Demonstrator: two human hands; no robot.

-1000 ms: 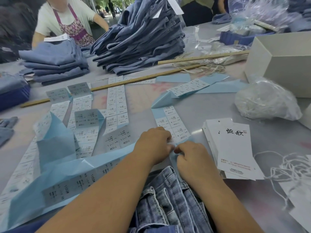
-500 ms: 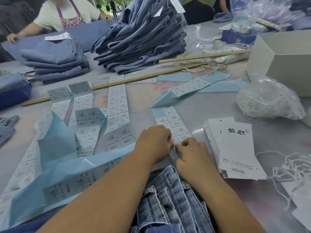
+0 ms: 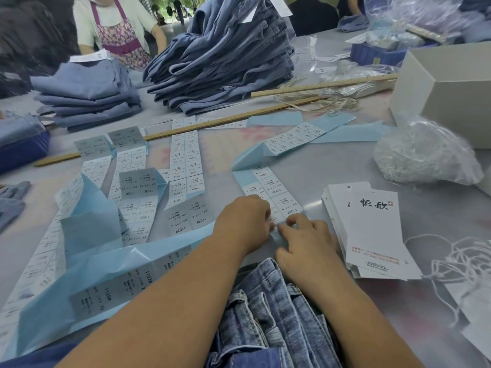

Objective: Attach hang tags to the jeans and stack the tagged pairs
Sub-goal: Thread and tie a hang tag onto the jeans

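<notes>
A pair of light blue jeans (image 3: 268,309) lies bunched at the near table edge under my forearms. Just beyond it, a strip of white size stickers on blue backing (image 3: 268,187) runs away from me. My left hand (image 3: 245,221) is curled over the strip's near end and pinches it. My right hand (image 3: 305,241) meets it fingertip to fingertip, picking at a sticker at that end. A stack of white hang tags (image 3: 372,229) with black characters lies just right of my right hand. Loose white strings (image 3: 457,264) lie at the far right.
More sticker strips (image 3: 186,166) and blue backing paper (image 3: 87,227) cover the table's left half. Folded jeans piles (image 3: 225,57) stand at the back, a person in an apron behind them. Two wooden rulers (image 3: 212,123), a bag of string (image 3: 425,152) and a grey box (image 3: 446,86) sit to the right.
My right hand has loosened from a fist; its fingers now spread and pick at the strip's end. My left hand stays in place. The person at the back has shifted.
</notes>
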